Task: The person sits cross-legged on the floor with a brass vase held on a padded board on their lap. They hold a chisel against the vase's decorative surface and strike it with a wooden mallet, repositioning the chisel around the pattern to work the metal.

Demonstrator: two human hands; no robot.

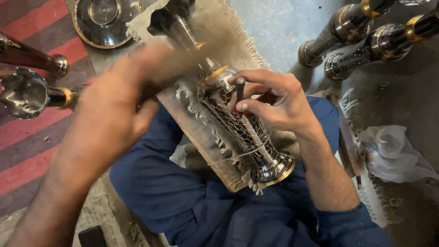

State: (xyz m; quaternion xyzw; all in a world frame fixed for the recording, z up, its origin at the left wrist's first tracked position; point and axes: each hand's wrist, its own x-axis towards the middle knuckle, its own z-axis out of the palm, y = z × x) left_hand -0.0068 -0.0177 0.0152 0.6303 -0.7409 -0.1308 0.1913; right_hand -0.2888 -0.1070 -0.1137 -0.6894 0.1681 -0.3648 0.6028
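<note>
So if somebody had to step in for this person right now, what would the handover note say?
Right hand: pinching a thin metal punch, tip set on the vase's patterned body.
Left hand: raised over the vase's neck, blurred in motion; what it grips cannot be made out.
Vase: lying tilted on a cloth-covered wooden block across the lap, foot toward the worker.
Done: a net-like pattern covers much of the visible body.
Left: unclear from this view.
Nearby: similar vases on the floor.
</note>
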